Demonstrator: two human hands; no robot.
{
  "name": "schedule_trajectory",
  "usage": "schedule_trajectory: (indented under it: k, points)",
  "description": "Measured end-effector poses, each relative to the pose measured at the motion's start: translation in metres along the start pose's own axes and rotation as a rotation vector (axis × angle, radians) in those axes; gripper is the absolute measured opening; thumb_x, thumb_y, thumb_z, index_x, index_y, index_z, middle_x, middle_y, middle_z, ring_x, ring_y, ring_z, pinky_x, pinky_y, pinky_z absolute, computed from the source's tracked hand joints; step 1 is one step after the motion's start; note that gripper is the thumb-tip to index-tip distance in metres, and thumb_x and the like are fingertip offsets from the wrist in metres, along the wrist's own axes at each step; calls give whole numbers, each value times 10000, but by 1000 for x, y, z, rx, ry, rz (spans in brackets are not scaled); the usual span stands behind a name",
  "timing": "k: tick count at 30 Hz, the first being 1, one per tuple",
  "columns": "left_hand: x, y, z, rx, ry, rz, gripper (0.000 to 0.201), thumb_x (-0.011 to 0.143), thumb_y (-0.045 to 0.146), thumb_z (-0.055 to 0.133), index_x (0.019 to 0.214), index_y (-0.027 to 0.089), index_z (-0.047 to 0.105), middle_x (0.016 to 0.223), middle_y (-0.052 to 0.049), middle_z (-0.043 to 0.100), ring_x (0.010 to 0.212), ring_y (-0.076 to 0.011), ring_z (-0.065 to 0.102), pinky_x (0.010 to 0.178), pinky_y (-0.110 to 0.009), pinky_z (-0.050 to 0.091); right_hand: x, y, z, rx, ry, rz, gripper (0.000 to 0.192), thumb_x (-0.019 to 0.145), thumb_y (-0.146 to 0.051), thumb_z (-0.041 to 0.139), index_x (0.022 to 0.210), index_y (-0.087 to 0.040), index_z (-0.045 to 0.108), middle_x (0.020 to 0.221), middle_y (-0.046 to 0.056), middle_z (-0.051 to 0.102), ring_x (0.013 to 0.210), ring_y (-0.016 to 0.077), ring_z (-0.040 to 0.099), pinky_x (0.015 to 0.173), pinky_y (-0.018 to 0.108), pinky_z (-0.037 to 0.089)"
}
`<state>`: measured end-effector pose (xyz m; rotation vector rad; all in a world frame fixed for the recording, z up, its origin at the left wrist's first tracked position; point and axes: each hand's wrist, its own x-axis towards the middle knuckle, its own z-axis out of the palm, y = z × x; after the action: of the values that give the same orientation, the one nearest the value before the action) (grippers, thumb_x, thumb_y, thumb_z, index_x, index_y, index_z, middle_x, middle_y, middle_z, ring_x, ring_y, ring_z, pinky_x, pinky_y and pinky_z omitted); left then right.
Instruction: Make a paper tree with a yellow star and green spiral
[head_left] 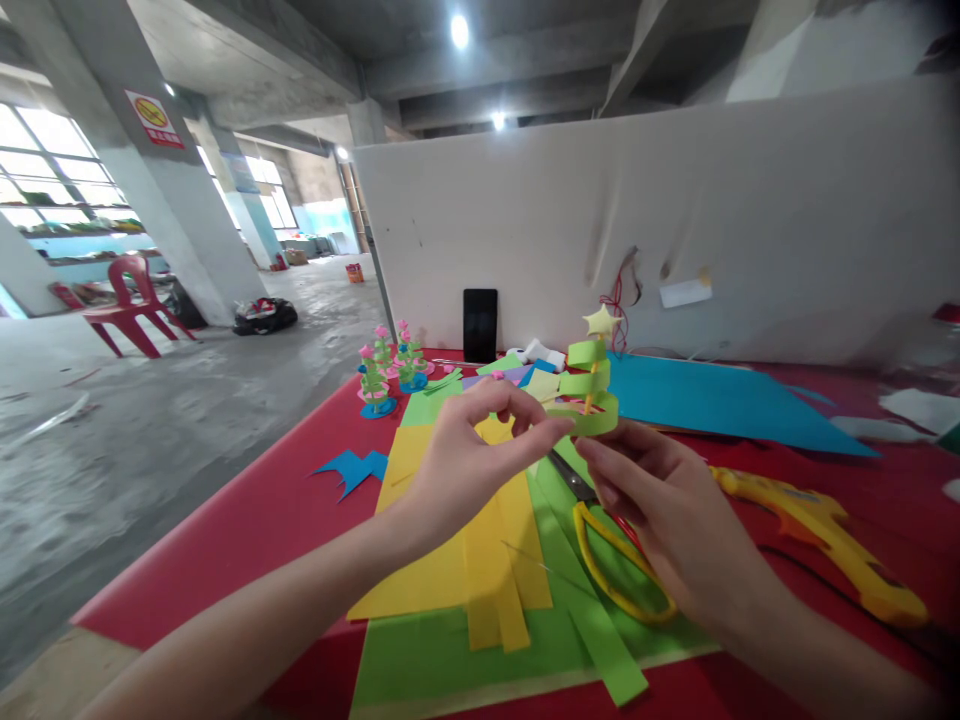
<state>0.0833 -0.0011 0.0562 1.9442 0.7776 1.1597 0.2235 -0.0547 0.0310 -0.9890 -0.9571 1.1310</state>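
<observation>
A small paper tree (589, 382), a light green strip curling round a thin yellow stick, stands upright between my hands. A pale yellow star (601, 320) tops it. My left hand (487, 435) is closed, its thumb and curled fingers at the lower left end of the strip. Below the lowest curl, my right hand (664, 490) pinches the tree's base; its fingertips partly hide the grip. Under the hands lie scissors with yellow handles (626, 570), partly covered by my right hand, on yellow paper (427, 540) and green paper (420, 660).
Several finished paper trees (375, 385) with pink tops and blue bases stand at the back left. Blue scraps (351, 470) lie on the red tabletop (247, 530). A yellow glue gun (825, 530) is at right, before a blue sheet (712, 395). A phone (480, 325) leans against the white panel.
</observation>
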Motion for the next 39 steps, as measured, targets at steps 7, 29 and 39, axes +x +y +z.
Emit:
schedule_trajectory:
  k: [7, 29, 39]
  points:
    - [-2, -2, 2, 26, 6, 37, 140, 723, 315, 627, 715, 197, 552, 709, 8, 526, 700, -125, 448, 646, -247, 356, -3, 3, -3, -56, -8, -39, 155, 692, -287, 688, 847, -272, 679, 577, -51, 451, 489, 57, 308, 436, 195, 259]
    - [2, -5, 0, -98, -35, 45, 65, 734, 263, 631, 715, 207, 604, 752, 24, 530, 767, -109, 453, 706, -247, 344, -5, 2, -3, -153, -32, -77, 134, 696, -286, 684, 826, -259, 678, 588, -36, 503, 524, 74, 404, 465, 190, 340]
    - [0, -5, 0, -115, -89, 31, 57, 741, 259, 620, 718, 207, 627, 735, 18, 499, 765, -115, 456, 707, -257, 349, -4, 3, -1, -151, -28, -75, 127, 692, -285, 684, 801, -222, 675, 587, -31, 506, 494, 65, 394, 442, 189, 329]
